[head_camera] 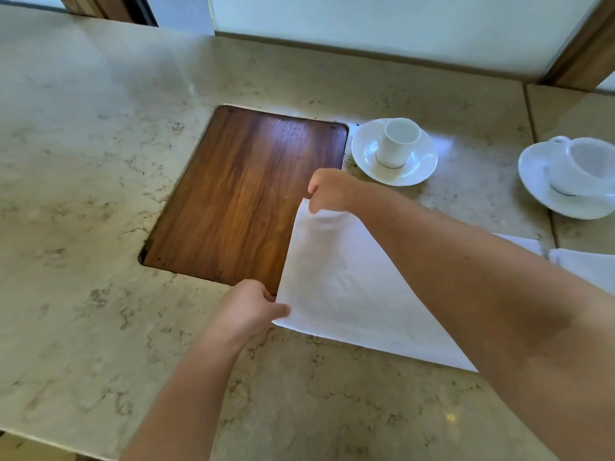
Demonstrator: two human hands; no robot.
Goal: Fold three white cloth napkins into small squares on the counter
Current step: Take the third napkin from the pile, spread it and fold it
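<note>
A white cloth napkin (342, 287) lies partly on the marble counter (83, 194), its left edge lifted over the wooden inset board (239, 197). My left hand (249, 306) pinches the near left corner of this napkin. My right hand (327, 191) grips the far left corner, and its forearm crosses over the cloth and hides the right part. A second white napkin (585, 267) lies at the right edge, next to a strip of white cloth (522, 242) showing behind my right arm.
A small white cup stands upside down on a saucer (394, 151) just right of the board. Another cup on a saucer (572, 178) sits at the far right. A wall and wooden frame (579, 58) border the back of the counter.
</note>
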